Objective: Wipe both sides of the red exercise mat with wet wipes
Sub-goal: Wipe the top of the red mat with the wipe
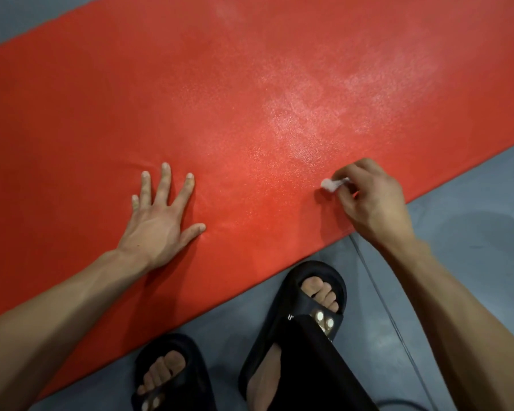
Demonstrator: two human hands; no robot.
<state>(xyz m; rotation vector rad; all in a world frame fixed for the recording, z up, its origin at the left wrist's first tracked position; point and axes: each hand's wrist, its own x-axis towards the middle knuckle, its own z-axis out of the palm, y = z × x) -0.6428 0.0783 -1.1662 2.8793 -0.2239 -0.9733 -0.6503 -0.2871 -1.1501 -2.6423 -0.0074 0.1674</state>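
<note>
Two hands on one red mat point(131, 114): left hand point(161, 221) flat, right hand point(368, 197) pinching one wipe point(330, 184).

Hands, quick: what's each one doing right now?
Left hand: open, fingers spread, pressing flat on the red mat.
Right hand: closed, pinching a balled white wet wipe against the mat.

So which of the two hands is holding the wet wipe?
The right hand, near the red exercise mat's near edge, pinches the small crumpled white wet wipe. The left hand holds nothing and rests flat on the mat, fingers spread.
</note>
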